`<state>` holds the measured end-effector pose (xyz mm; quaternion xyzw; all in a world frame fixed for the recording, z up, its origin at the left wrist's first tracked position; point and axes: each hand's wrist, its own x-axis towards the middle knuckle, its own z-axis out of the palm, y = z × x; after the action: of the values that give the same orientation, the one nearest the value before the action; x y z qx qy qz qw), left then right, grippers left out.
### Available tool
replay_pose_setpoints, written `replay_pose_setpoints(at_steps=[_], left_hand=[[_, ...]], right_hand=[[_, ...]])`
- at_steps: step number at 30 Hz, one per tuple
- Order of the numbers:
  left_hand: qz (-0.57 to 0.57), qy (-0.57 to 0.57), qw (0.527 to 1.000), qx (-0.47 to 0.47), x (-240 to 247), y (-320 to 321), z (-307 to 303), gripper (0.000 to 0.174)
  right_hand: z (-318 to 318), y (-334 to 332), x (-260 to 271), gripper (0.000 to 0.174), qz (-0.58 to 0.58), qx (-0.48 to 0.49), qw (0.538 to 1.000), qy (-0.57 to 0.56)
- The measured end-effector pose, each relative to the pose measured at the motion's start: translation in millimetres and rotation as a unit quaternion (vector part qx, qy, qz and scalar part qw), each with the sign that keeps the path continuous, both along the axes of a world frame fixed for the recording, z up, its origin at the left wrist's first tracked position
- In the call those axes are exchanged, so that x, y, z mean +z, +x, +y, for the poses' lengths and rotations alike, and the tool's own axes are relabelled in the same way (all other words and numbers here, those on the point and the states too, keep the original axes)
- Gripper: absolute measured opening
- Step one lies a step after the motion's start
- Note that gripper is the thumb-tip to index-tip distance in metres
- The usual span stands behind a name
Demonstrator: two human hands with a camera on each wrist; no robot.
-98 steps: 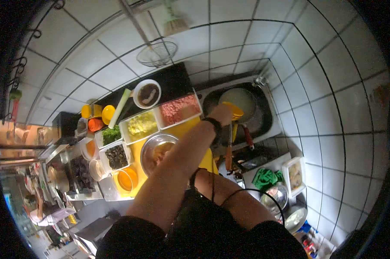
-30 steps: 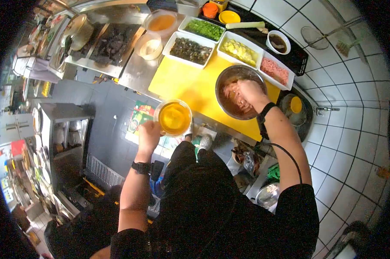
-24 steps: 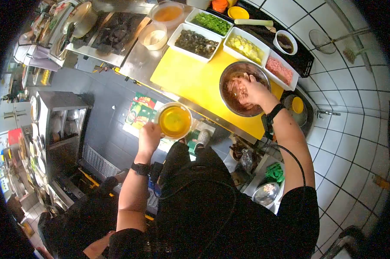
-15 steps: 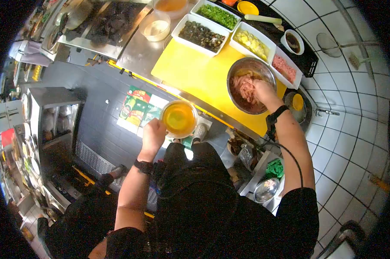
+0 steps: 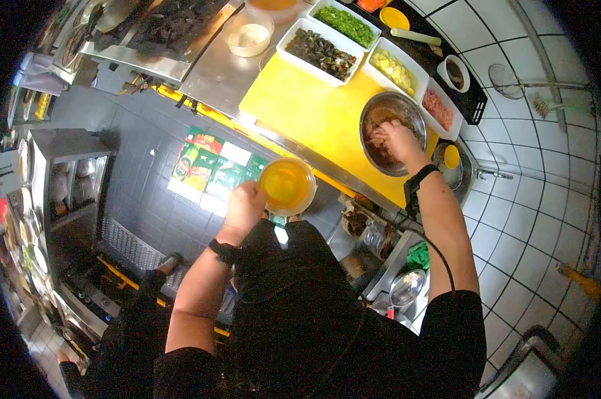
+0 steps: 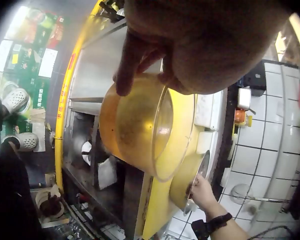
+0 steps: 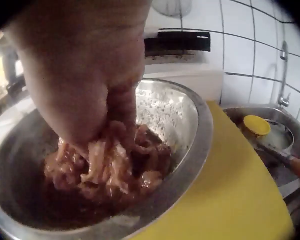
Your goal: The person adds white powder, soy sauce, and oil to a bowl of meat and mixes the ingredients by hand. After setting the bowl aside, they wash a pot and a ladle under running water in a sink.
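My left hand (image 5: 244, 209) grips the side of a clear plastic tub (image 5: 287, 184) with amber liquid in it, held out in front of the counter. In the left wrist view the tub (image 6: 140, 127) is tilted, with fingers over its rim and wall. My right hand (image 5: 403, 143) is down inside a steel mixing bowl (image 5: 407, 106) at the right end of the yellow cutting board (image 5: 300, 100). The right wrist view shows its fingers curled into wet raw meat slices (image 7: 110, 165); the fingertips are hidden among them.
White trays behind the board hold dark chopped pieces (image 5: 320, 52), chopped greens (image 5: 345, 25), yellow pieces (image 5: 391, 68) and pink minced meat (image 5: 438, 110). A sink with a yellow ladle (image 5: 450, 157) lies to the right. A stove (image 5: 167, 26) stands left; another person (image 5: 127, 326) is lower left.
My left arm earlier reached over the sink while the tub stood on the counter; now that hand holds the tub before the counter. My right hand has kept working the meat, its fingers lifting and dipping.
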<state>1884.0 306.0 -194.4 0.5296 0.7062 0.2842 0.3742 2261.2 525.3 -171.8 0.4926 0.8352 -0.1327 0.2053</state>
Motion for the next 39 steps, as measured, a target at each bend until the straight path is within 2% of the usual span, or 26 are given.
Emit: replay_pose_setpoints(at_steps=[1, 2, 4, 5, 6, 8, 11, 14, 16, 17, 18, 20, 21, 22, 24, 25, 26, 28, 29, 31, 32, 34, 35, 36, 38, 39], left_hand=[[-0.030, -0.020, 0.999, 0.005, 8, 0, 1, 0.018], [-0.060, -0.039, 0.997, 0.010, 15, 1, 3, 0.017], [-0.055, -0.028, 0.998, 0.005, 14, 1, 2, 0.017], [-0.051, -0.019, 0.999, -0.001, 13, 1, 2, 0.017], [-0.050, -0.019, 0.999, -0.001, 10, 1, 1, 0.017], [-0.057, -0.007, 0.998, 0.002, 4, 3, -1, 0.017], [-0.024, -0.029, 0.999, -0.001, 6, 6, -1, 0.019], [0.010, -0.003, 1.000, -0.022, -5, 5, -6, 0.019], [0.005, -0.007, 1.000, -0.017, -7, 7, -9, 0.018], [-0.002, -0.011, 1.000, -0.013, -7, 9, -10, 0.018], [-0.001, -0.012, 1.000, -0.013, -7, 10, -11, 0.018], [-0.024, -0.034, 0.999, 0.005, -5, 12, -12, 0.017], [-0.024, -0.033, 0.999, 0.007, -2, 13, -13, 0.017], [-0.028, -0.036, 0.999, 0.009, 1, 14, -14, 0.018], [-0.029, -0.037, 0.999, 0.017, 3, 16, -11, 0.019], [-0.025, -0.036, 0.999, 0.018, 2, 17, -11, 0.019], [-0.022, -0.038, 0.999, 0.017, 1, 18, -14, 0.020], [-0.022, -0.036, 0.999, 0.018, -4, 18, -15, 0.019], [-0.008, -0.028, 0.999, 0.019, -9, 19, -17, 0.018], [0.036, 0.008, 0.999, 0.002, -24, 17, -21, 0.019], [0.035, -0.005, 0.999, 0.004, -29, 17, -24, 0.019], [0.026, 0.012, 1.000, 0.013, -40, 21, -25, 0.019], [0.030, -0.023, 0.999, 0.003, -44, 20, -26, 0.012], [0.029, -0.033, 0.999, 0.020, -54, 21, -27, 0.012], [0.085, -0.084, 0.993, -0.022, -76, 25, -32, 0.013], [0.068, -0.090, 0.993, -0.021, -83, 29, -34, 0.013]], right_hand=[[2, 2, 9, 0.057, 0.160, -0.273, 0.941, -0.118], [4, -2, 20, 0.048, 0.302, -0.513, 0.772, -0.222], [20, 43, -36, 0.043, 0.236, -0.366, 0.886, -0.159], [14, 23, -2, 0.042, 0.109, -0.269, 0.953, -0.092], [11, 11, 19, 0.042, -0.022, -0.163, 0.986, -0.022], [10, 15, 18, 0.043, -0.029, -0.136, 0.990, -0.007], [5, 4, 21, 0.036, 0.063, -0.215, 0.974, 0.019], [-4, 1, 6, 0.034, 0.216, -0.125, 0.966, 0.062], [-9, -4, 7, 0.043, 0.161, -0.017, 0.987, 0.001], [-8, 1, 6, 0.048, 0.071, 0.099, 0.992, -0.035], [-6, 10, 4, 0.048, 0.072, 0.098, 0.992, -0.035], [2, 27, 0, 0.049, 0.131, 0.120, 0.983, 0.054], [0, 30, -7, 0.046, 0.172, -0.033, 0.984, -0.026], [-2, 34, -13, 0.043, 0.220, -0.191, 0.954, -0.077], [-15, 15, 15, 0.045, 0.102, 0.097, 0.989, -0.049], [-8, 23, 5, 0.045, 0.132, 0.124, 0.982, -0.058], [-4, 22, 12, 0.045, 0.134, 0.065, 0.987, -0.062], [-13, 16, 14, 0.047, 0.034, -0.005, 0.999, 0.012], [-14, 14, 13, 0.047, 0.036, -0.002, 0.999, 0.007], [-15, 14, 8, 0.055, 0.116, 0.097, 0.983, -0.100], [-13, 26, 1, 0.067, 0.112, 0.091, 0.988, -0.059], [-9, 26, 7, 0.075, 0.027, 0.024, 0.999, -0.026], [-18, 13, 20, 0.074, 0.045, 0.002, 0.999, -0.013], [-19, 10, 12, 0.074, 0.044, 0.018, 0.999, -0.023], [-16, 12, -9, 0.073, 0.073, 0.072, 0.992, -0.073], [-9, 5, -2, 0.070, 0.099, 0.054, 0.988, -0.109]])
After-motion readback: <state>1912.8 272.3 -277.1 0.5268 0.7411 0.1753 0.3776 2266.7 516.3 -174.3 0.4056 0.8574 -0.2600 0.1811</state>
